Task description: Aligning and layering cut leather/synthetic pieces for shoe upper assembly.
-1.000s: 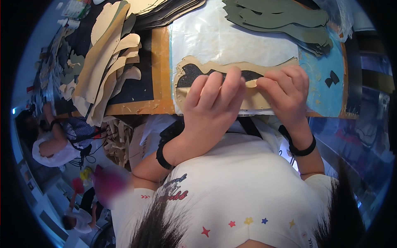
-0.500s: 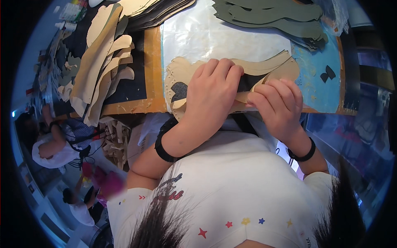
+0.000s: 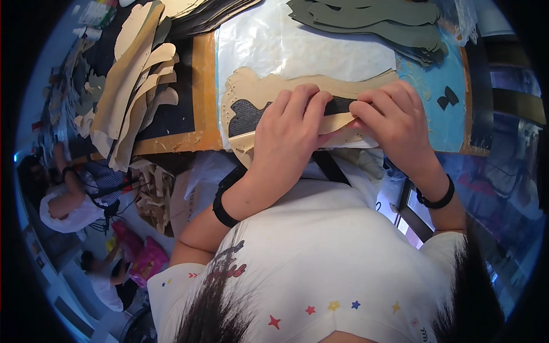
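A tan shoe-upper piece (image 3: 337,86), with small punched holes along its left edge, lies on the work surface before me. A black textured strip (image 3: 244,119) shows on it, partly under my fingers. My left hand (image 3: 289,123) is closed, fingers curled over the strip and the piece's near edge, its thumb tucked below. To the right, my right hand (image 3: 397,117) pinches the piece near the strip's right end. The tip of that pinch is partly hidden by the fingers.
Stacked tan cut pieces (image 3: 134,86) lie at the left, dark grey-green pieces (image 3: 372,28) at the far right. Two small black scraps (image 3: 448,98) rest on the blue sheet (image 3: 426,108). Other people (image 3: 68,200) are at the lower left.
My right hand has moved up and a little right along the piece. The piece's far flap now lies flatter, and more of the black strip shows left of my left hand.
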Demonstrator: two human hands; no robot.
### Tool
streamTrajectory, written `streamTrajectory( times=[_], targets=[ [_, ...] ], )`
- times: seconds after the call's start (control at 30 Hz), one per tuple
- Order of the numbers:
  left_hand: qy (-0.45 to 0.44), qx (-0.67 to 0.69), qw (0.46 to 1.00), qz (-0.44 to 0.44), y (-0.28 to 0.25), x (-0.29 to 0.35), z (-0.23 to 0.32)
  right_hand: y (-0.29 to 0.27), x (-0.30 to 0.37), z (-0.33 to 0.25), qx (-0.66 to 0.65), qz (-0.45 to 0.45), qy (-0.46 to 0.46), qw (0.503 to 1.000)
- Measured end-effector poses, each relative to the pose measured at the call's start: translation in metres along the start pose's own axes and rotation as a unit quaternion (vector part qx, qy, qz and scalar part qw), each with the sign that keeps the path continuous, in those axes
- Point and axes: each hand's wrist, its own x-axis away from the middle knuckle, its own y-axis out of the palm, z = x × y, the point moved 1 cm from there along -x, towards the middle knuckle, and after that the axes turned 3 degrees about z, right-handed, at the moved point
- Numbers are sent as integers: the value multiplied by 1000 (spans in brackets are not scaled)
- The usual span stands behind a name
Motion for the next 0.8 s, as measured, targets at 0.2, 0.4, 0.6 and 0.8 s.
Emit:
streamTrajectory(
  times=[0.2, 0.4, 0.6, 0.8],
  targets=[
    [-13, 9, 1000, -3, 0, 1, 1, 3, 7, -2, 68, 36, -17, 997],
    [-28, 10, 1000, -5, -3, 1, 3, 0, 37, 12, 150, 64, -44, 986],
    [-33, 2, 999, -3, -1, 4, 3, -7, 69, 16, 241, 72, -105, 962],
    [-40, -1, 999, 0, -1, 4, 4, -12, 76, -3, 185, 61, 33, 980]
  ],
)
